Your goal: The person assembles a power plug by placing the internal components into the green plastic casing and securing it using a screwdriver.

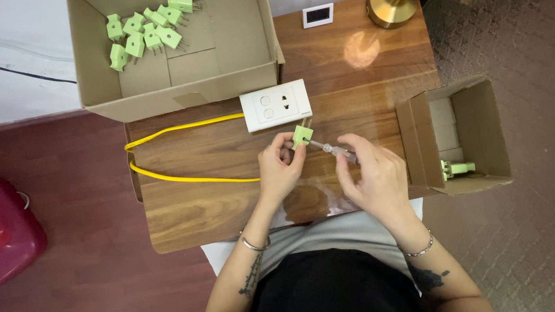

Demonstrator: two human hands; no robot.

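Plug [301, 135], pale green plastic and blocky, sits pinched in the left hand's [279, 171] fingertips over the middle of the glossy wood table [186, 208]. The right hand [376, 178] grasps a slim clear-handled screwdriver [334, 149], its metal tip touching the plug. A thin yellow cable [183, 181] loops left. Just beyond the plug lies a flat white socket plate [276, 105]. At right, a small cardboard box [477, 133] holds one green plug. Farther, a large cardboard box [223, 44] holds a heap of plugs [145, 32]. A round brass lamp base [392, 12] stands far right.
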